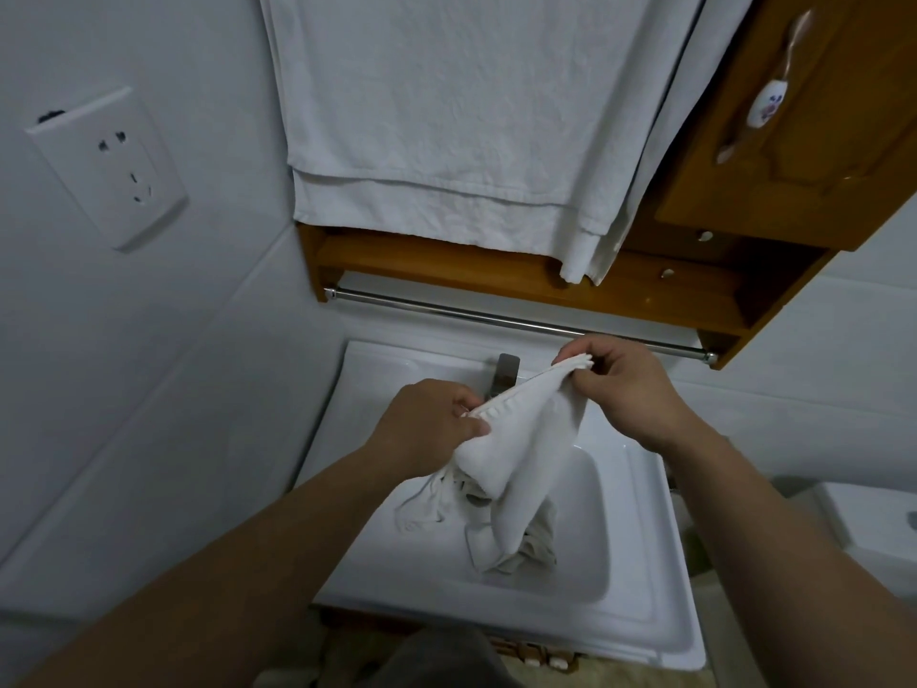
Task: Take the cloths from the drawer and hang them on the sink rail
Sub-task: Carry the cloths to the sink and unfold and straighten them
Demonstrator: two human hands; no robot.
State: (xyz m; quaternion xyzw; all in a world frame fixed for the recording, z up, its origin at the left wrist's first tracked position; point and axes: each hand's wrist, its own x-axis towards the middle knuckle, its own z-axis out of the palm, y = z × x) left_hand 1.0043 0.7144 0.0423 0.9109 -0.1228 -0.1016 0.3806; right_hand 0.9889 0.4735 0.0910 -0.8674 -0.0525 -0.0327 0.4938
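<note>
A head-worn view looks down over a white sink (640, 563) in a bathroom corner. At nine o'clock, a white wall socket (111, 166) sits on the pale tiled wall, well apart from the hands.

Left of centre, the left hand (429, 424) pinches one end of a white cloth (516, 439), thumb and fingers closed on its ribbed hem. The cloth stretches up toward two o'clock, where the right hand (630, 389) grips its other end, fingers curled round the fabric. The rest of the cloth hangs down into the basin, and more white cloth (431, 508) lies bunched in the basin below it.

Just behind the hands, a grey faucet (503, 374) stands at the sink's back edge. Above it a metal rail (446, 312) runs from ten o'clock to three o'clock under a wooden cabinet (774, 156); its length is bare, with open space between it and the raised cloth. At twelve o'clock, a large white towel (446, 116) hangs in front of the cabinet, its lower edge above the rail.
</note>
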